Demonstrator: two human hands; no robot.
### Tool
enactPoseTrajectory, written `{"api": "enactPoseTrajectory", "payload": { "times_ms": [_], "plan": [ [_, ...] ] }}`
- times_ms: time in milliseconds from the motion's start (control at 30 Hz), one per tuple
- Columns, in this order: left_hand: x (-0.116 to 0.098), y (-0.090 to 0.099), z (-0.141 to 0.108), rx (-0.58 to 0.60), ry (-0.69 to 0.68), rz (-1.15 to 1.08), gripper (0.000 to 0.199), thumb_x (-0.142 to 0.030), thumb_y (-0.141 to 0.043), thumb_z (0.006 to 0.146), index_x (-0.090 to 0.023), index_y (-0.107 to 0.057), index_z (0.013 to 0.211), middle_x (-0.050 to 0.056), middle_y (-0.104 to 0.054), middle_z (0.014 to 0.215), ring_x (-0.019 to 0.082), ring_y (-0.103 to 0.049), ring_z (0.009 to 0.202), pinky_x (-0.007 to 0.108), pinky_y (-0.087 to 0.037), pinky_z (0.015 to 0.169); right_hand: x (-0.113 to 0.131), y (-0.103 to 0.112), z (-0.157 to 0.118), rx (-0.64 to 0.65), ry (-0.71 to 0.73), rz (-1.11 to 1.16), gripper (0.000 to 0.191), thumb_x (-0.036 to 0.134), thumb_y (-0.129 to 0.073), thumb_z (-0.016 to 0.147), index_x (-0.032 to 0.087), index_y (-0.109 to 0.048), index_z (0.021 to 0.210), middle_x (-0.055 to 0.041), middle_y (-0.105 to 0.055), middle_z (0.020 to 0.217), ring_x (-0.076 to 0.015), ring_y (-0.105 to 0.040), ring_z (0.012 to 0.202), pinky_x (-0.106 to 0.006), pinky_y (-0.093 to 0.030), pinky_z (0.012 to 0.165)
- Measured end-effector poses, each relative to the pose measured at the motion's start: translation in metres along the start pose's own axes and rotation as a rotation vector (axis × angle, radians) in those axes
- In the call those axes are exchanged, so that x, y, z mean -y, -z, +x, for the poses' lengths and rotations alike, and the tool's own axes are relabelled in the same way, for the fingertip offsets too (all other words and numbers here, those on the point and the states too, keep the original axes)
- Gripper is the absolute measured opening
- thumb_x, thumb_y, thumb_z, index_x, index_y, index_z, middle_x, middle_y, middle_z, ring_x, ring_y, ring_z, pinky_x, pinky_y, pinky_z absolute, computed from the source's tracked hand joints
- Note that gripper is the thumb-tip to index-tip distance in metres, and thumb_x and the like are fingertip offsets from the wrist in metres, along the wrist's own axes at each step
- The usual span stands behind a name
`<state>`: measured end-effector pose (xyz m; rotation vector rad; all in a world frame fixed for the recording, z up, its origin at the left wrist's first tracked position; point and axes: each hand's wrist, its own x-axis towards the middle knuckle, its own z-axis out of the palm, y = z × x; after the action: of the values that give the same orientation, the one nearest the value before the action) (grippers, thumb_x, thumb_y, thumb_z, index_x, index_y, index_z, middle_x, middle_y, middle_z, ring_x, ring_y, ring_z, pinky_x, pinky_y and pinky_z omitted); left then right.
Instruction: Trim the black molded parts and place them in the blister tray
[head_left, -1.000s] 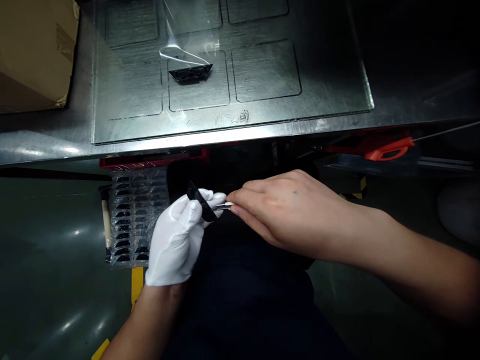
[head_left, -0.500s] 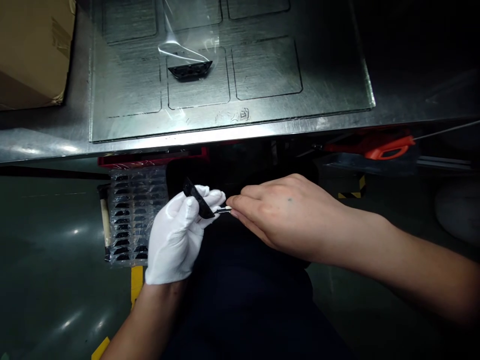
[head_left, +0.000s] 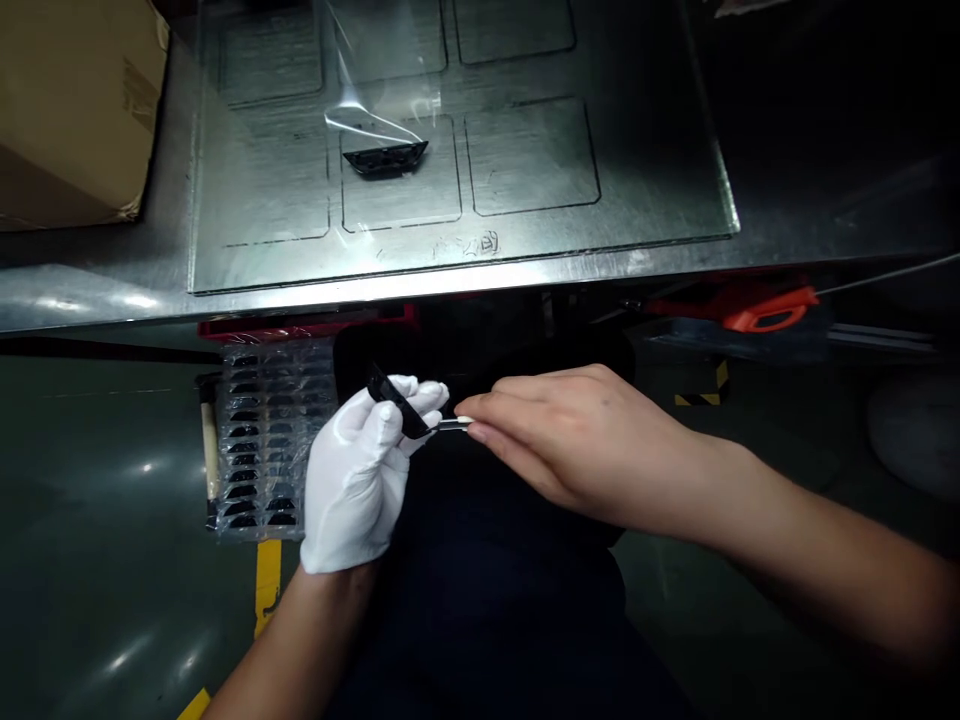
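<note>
My left hand (head_left: 356, 475), in a white glove, grips a small black molded part (head_left: 399, 402) between thumb and fingers, holding it tilted. My bare right hand (head_left: 577, 435) pinches a thin, light-coloured tool (head_left: 456, 424) whose kind I cannot make out. Its tip meets or lies very close to the lower end of the black part. Both hands are over my lap, below the bench edge. Another similar black part (head_left: 386, 158) lies on the glass sheet (head_left: 532, 225) on the bench, by clear plastic film (head_left: 367, 115).
A cardboard box (head_left: 75, 110) stands at the bench's left. Below the metal edge (head_left: 420, 290), a clear plastic tray (head_left: 262, 535) holds many black parts, beside a red bin (head_left: 300, 325). An orange-handled tool (head_left: 772, 308) hangs or lies under the bench at right.
The whole view has shifted slightly, with bench and hands appearing a little lower. The hands keep nearly the same grip; the right one seems drawn slightly away from the part.
</note>
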<state>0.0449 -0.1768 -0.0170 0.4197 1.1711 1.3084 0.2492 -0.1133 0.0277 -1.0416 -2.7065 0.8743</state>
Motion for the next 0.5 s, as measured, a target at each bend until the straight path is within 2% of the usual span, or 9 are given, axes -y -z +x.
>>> {"api": "enactPoseTrajectory", "payload": {
  "times_ms": [133, 267, 367, 433, 500],
  "plan": [
    [-0.003, 0.002, -0.001, -0.027, 0.054, -0.033, 0.017, -0.030, -0.074, 0.095, -0.019, -0.076, 0.108, 0.009, -0.079, 0.110, 0.026, -0.075, 0.110, 0.032, -0.063, 0.093, -0.024, 0.011, -0.004, -0.277, -0.080, 0.086, 0.031, 0.028, -0.051, 0.108, 0.019, -0.068, 0.132, -0.0078, -0.075, 0.108, -0.0176, -0.069, 0.094, -0.030, -0.053, 0.084],
    [-0.004, -0.003, 0.000, -0.004, 0.136, -0.026, 0.024, -0.034, -0.073, 0.095, -0.016, -0.075, 0.111, 0.013, -0.079, 0.113, 0.029, -0.073, 0.117, 0.031, -0.063, 0.095, -0.074, 0.046, 0.017, -0.526, -0.232, -0.134, 0.033, 0.027, -0.051, 0.107, 0.017, -0.068, 0.134, -0.0110, -0.073, 0.115, -0.0231, -0.067, 0.105, -0.037, -0.052, 0.094],
    [-0.006, -0.009, 0.000, 0.022, 0.159, -0.063, 0.024, -0.034, -0.074, 0.094, -0.016, -0.076, 0.109, 0.013, -0.078, 0.115, 0.030, -0.072, 0.119, 0.030, -0.063, 0.094, -0.110, 0.071, 0.043, -0.590, -0.318, -0.298, 0.034, 0.028, -0.051, 0.106, 0.016, -0.072, 0.129, -0.0130, -0.072, 0.113, -0.0268, -0.065, 0.106, -0.042, -0.052, 0.096],
    [-0.007, -0.009, 0.000, 0.010, 0.175, -0.078, 0.025, -0.035, -0.077, 0.092, -0.016, -0.077, 0.107, 0.014, -0.078, 0.116, 0.031, -0.073, 0.116, 0.030, -0.064, 0.092, -0.119, 0.071, 0.051, -0.627, -0.347, -0.325, 0.034, 0.029, -0.052, 0.105, 0.015, -0.072, 0.129, -0.0150, -0.071, 0.118, -0.0286, -0.063, 0.112, -0.046, -0.050, 0.102],
    [-0.005, -0.005, -0.001, -0.024, 0.195, -0.086, 0.028, -0.036, -0.083, 0.086, -0.016, -0.078, 0.106, 0.014, -0.079, 0.115, 0.031, -0.075, 0.111, 0.030, -0.066, 0.088, -0.115, 0.052, 0.042, -0.722, -0.361, -0.252, 0.036, 0.031, -0.054, 0.104, 0.017, -0.069, 0.133, -0.0162, -0.069, 0.125, -0.0295, -0.060, 0.122, -0.049, -0.047, 0.109]
  ]
}}
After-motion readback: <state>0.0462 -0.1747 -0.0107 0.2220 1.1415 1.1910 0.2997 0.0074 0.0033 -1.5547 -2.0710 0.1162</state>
